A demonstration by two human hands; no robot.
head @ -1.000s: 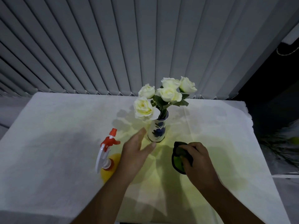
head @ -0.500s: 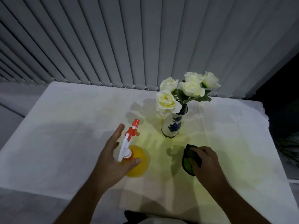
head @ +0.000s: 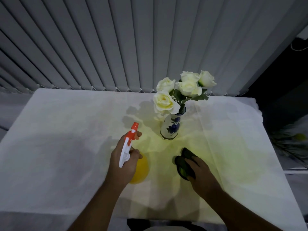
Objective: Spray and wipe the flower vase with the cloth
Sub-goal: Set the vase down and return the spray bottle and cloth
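A white vase (head: pixel 171 128) with blue flowers painted on it stands upright on the table, holding several white roses (head: pixel 181 90). My left hand (head: pixel 124 161) is closed around the neck of a yellow spray bottle (head: pixel 139 170) with an orange and white trigger head, nozzle pointing up toward the vase. The bottle is to the left of and nearer than the vase. My right hand (head: pixel 200 172) presses on a dark green cloth (head: pixel 183 164) lying on the table in front of the vase.
The table is covered by a white cloth (head: pixel 66 139) and backs onto grey vertical blinds (head: pixel 133 44). A dark gap and some foliage (head: pixel 293 140) lie off the right edge. A dark object (head: pixel 150 225) sits below the near edge.
My left hand moved from near the vase to the spray bottle and closed around its neck, lifting it slightly. My right hand stayed on the cloth. The camera view shifted.
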